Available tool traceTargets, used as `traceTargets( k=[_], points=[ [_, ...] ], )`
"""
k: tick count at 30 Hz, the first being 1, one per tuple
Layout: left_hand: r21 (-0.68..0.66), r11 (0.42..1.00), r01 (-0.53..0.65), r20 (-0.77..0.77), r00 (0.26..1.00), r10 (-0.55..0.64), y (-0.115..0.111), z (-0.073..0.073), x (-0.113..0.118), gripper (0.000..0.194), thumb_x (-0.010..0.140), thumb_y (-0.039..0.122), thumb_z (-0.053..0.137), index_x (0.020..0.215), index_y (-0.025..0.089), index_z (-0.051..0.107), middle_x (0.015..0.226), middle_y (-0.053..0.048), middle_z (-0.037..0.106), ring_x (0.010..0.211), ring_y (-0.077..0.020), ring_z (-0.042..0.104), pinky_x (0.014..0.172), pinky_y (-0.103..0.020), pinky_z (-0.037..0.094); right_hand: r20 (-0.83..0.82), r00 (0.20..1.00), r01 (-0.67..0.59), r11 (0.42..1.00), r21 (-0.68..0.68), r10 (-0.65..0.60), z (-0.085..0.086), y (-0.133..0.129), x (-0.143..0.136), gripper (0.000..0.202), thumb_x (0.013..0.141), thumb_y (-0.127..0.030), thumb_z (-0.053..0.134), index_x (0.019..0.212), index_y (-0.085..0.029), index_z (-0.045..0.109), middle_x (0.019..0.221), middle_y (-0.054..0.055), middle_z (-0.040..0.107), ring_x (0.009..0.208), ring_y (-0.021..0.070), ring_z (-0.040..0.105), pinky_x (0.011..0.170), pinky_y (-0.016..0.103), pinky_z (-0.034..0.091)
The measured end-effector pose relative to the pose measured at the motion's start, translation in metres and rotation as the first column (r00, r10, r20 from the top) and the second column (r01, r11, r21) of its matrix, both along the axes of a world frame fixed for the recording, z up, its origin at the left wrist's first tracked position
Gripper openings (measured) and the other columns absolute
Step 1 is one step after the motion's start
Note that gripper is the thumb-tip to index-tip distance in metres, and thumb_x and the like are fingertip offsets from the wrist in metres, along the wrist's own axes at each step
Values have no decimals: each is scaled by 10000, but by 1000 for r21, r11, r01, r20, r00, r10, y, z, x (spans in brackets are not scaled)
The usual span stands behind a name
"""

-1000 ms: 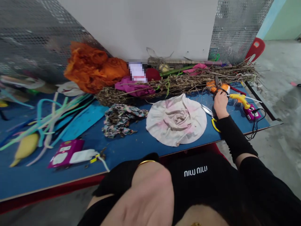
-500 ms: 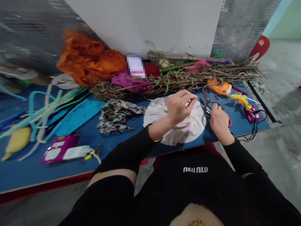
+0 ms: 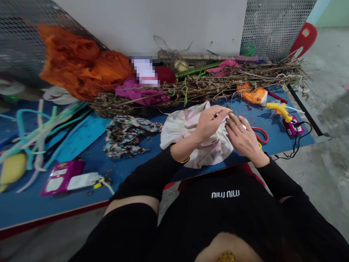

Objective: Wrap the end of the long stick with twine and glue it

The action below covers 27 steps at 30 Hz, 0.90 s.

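My left hand (image 3: pixel 210 123) is above a round, gathered white cloth (image 3: pixel 177 127) with pinkish stains. Its thumb and fingers are pinched together; whatever they hold is too small to make out. My right hand (image 3: pixel 242 139), with a ring on it, reaches its fingers, stretched out and slightly bent, to the left fingertips. No object shows in it. Scissors with a red handle (image 3: pixel 264 135) lie on the blue table beside my right hand, largely hidden by it.
Dry twigs (image 3: pixel 207 89) stretch along the back. A yellow glue gun (image 3: pixel 280 109) and purple box (image 3: pixel 294 126) sit at right. Leftward are floral cloth (image 3: pixel 122 134), orange crumpled material (image 3: pixel 81 65), another purple box (image 3: pixel 62 176) and pale tubes (image 3: pixel 40 138).
My right hand has let go of the scissors and moved left to meet my left hand. The scissors now lie on the table. The view has shifted slightly.
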<state>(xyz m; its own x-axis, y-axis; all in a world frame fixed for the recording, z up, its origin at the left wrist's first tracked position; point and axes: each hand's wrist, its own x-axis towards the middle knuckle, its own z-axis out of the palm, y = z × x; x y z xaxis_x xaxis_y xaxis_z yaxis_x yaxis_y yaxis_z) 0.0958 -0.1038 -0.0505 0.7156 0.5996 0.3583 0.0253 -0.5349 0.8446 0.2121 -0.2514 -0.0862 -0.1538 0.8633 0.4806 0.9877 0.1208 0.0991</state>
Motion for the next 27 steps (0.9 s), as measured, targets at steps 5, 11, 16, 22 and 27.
traceTargets(
  k=[5, 11, 16, 22, 27],
  points=[
    [-194, 979, 59, -26, 998, -66, -11, 10, -1, 316, 816, 461, 741, 931, 169, 780, 927, -68, 795, 843, -176, 695, 744, -277, 521, -19, 999, -48, 998, 34, 49, -2, 1, -6, 404, 1029, -175, 470, 1403, -88, 594, 1498, 179, 619, 1507, 271, 475, 1271, 509, 367],
    [-331, 933, 140, -29, 987, -159, -21, 15, -2, 233, 682, 341, 834, 824, 164, 786, 791, -42, 763, 696, -137, 622, 651, -258, 491, 41, 994, -101, 995, 22, 100, -1, -2, -9, 400, 1029, -124, 446, 1394, -104, 607, 1433, 137, 678, 1409, 223, 574, 1288, 464, 365],
    [-365, 925, 102, -25, 993, -119, -22, 11, -4, 124, 733, 264, 771, 688, 159, 720, 673, -14, 698, 623, -117, 580, 593, -247, 438, 67, 991, -111, 994, -20, 112, 1, -6, -11, 378, 1030, -101, 427, 1347, -90, 633, 1320, 142, 735, 1345, 230, 615, 1284, 501, 367],
    [-341, 940, -1, -19, 1000, -5, -4, 0, 0, 210, 920, 291, 621, 791, 167, 731, 756, -28, 739, 688, -141, 655, 660, -270, 515, -36, 989, -148, 987, -67, 146, 0, -9, -9, 378, 1033, -120, 446, 1357, -163, 636, 1434, 125, 672, 1476, 241, 501, 1261, 507, 363],
    [-2, 982, -190, -118, 975, 188, 30, -13, 9, 99, 883, 185, 662, 926, 187, 751, 887, -34, 788, 788, -174, 698, 734, -299, 530, -131, 986, 108, 992, 57, -100, -23, -25, 4, 308, 1047, -220, 481, 1272, -176, 687, 924, 44, 794, 818, 137, 705, 1116, 381, 452]
  ],
)
